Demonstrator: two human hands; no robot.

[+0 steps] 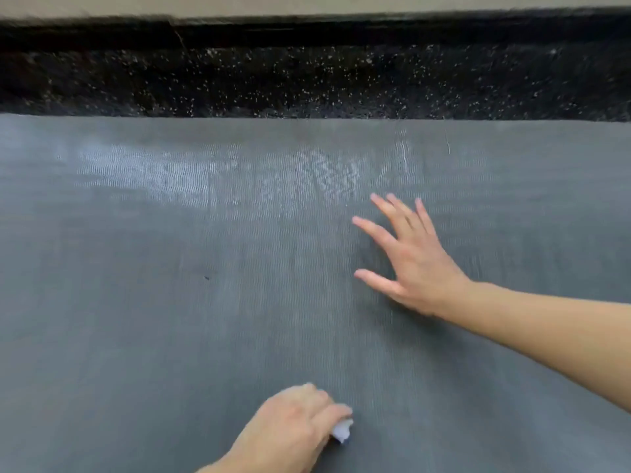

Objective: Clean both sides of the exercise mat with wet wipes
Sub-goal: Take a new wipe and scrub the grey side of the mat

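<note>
The grey exercise mat (170, 319) lies flat on a dark speckled floor (307, 83), filling most of the view; a wall base (307, 29) runs along the far side. The left hand (293, 428) sits at the near edge, its fingers (336, 412) curled round a crumpled white wet wipe (342, 431) pressed to the mat; the right hand (409, 257) lies further out, fingers spread and straight, flat on the mat and holding nothing. A shiny band (153, 169) near the far edge looks damp, so this face seems partly wiped; the underside is probably still to do. The risks, as I judge them: the bunched wipe covers little and may leave streaks or missed strips; the thin mat could ruck or slide if the bracing hand lifts; the wipe may dry out before the face is finished.
</note>
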